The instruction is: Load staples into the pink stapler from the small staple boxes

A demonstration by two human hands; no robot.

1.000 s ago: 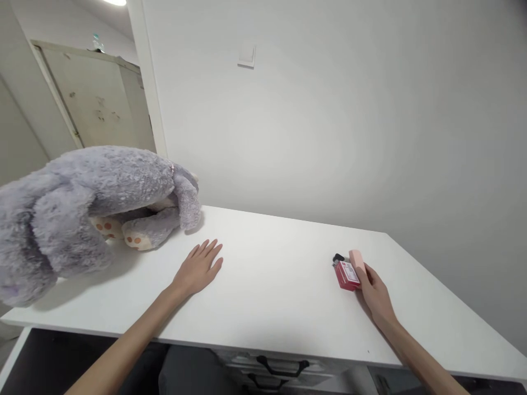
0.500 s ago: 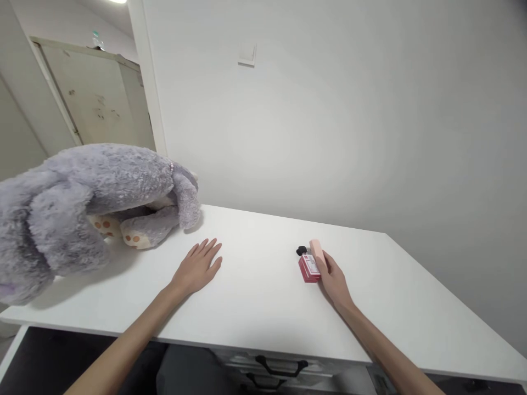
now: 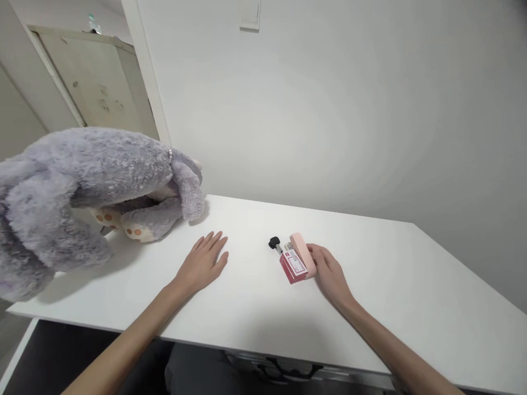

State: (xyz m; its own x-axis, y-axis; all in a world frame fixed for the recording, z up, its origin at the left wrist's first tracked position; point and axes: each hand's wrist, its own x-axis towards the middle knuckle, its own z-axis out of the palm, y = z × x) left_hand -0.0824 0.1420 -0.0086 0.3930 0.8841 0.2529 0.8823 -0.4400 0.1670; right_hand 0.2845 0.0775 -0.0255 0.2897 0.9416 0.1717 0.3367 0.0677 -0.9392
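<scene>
My left hand [image 3: 203,262] lies flat on the white desk [image 3: 247,307], palm down, fingers spread, holding nothing. My right hand [image 3: 331,274] is closed against the right side of a long, rounded pink case [image 3: 303,254]; part of its fingers is hidden. Touching the case on its left is a small stack of red and white boxes or packs [image 3: 293,267]. A key with a black head [image 3: 275,243] lies just beyond the stack. Between key and case sits a small pale metallic piece [image 3: 289,246], too small to name.
A large grey-lilac plush toy [image 3: 115,170] slumps over the desk's left end. Behind the desk rises a plain wall [image 3: 308,109] with a light switch [image 3: 250,13]. Drawers with black handles [image 3: 294,373] are under the front edge. A cabinet [image 3: 99,82] stands at the back left.
The pink case, red and white stack and key have slid left across the desk with my right hand beside them. The view has tilted down slightly. My left hand stays flat on the desk.
</scene>
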